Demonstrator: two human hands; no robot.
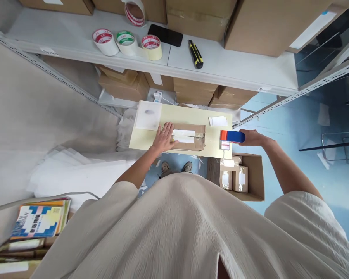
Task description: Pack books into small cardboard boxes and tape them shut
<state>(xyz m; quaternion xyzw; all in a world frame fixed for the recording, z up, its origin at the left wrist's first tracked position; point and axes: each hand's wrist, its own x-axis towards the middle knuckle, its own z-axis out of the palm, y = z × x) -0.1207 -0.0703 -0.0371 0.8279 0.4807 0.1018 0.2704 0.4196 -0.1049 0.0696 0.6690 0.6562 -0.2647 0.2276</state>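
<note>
1. Where the left hand [163, 138] lies, its grip is spread wide and flat over the left end of the box [189, 145], resting on it rather than clasping it.
2. The box lies on the pale yellow desk [192, 115], between a sheet of paper [148, 116] and the tape dispenser [232, 136].
3. Its cardboard walls should be stiff, though corners may dent; weight cannot be told, the contents being hidden.
4. Clear tape [203, 138] at the right end looks glossy and is probably slippery; the bare long sides offer a surer hold, one palm against each.
5. The right hand [251, 137] has its grip closed on the dispenser's blue end. This tool seems light and rigid, best held there, away from the red head [223, 135], which may carry a cutting edge.
</note>
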